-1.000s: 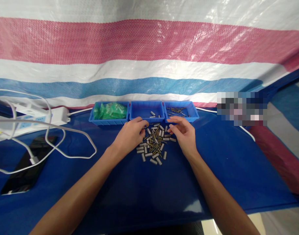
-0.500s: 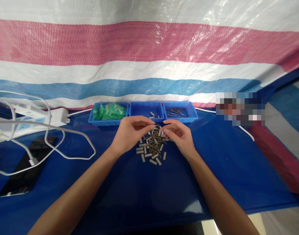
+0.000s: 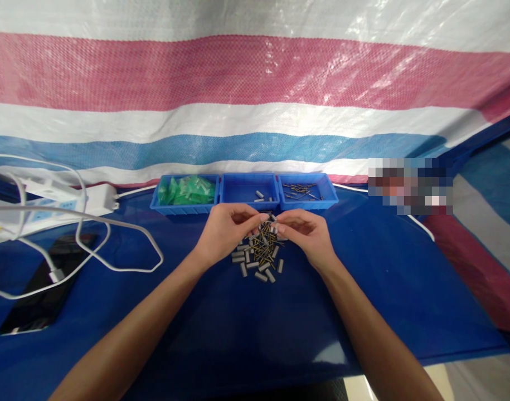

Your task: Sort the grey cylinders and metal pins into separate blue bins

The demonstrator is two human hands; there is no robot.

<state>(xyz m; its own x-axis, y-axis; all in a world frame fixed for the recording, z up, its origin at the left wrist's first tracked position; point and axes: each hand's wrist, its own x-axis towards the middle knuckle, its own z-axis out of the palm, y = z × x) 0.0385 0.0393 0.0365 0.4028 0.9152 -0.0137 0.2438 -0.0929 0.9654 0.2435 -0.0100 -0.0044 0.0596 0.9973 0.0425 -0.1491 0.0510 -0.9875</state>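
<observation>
Over the far side of a mixed pile, my left hand [image 3: 225, 233] is closed in a pinch, thumb against fingers. My right hand [image 3: 308, 234] pinches just opposite, its fingertips a short way from the left ones. Whatever the fingertips hold is too small and too covered to name. Beneath them lie thin brass-coloured screw-like pins [image 3: 262, 253], heaped in the middle. Short grey cylinders [image 3: 252, 265] are scattered around the pins, mostly on the near and left sides. The hands hide the pile's far part.
Three joined blue bins stand behind the pile: the left bin [image 3: 183, 210] holds green plastic bags, the middle bin [image 3: 242, 186] a few grey cylinders, the right bin [image 3: 330, 195] thin pins. At left are a power strip [image 3: 100, 199], white cables [image 3: 154, 250] and a black phone [image 3: 41, 295].
Both hands have come slightly nearer to me and lower over the pile, with their fingertips closer together. The pile and bins look unchanged.
</observation>
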